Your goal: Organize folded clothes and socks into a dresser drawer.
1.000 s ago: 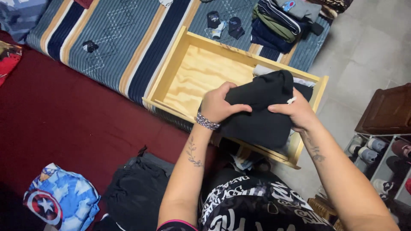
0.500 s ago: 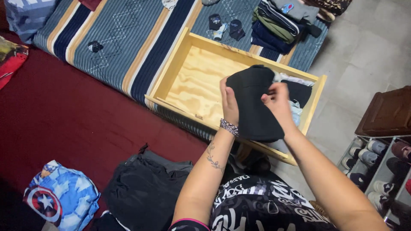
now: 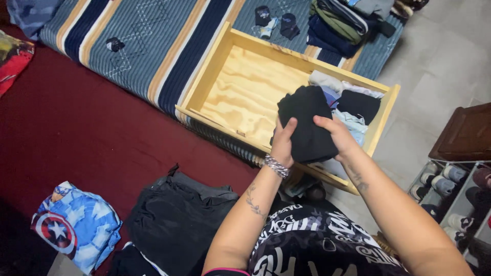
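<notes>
Between two hands [image 3: 283, 144] [image 3: 337, 137], one black garment [image 3: 306, 122]

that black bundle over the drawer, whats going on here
A person grips a folded black garment with the left hand and right hand, over the right end of a wooden drawer resting on a striped blanket. Other folded clothes already sit there; the drawer's left part is bare.

Folded black garment [image 3: 306, 122] between left hand [image 3: 283, 144] and right hand [image 3: 338, 136], over wooden drawer [image 3: 240, 89].
</notes>
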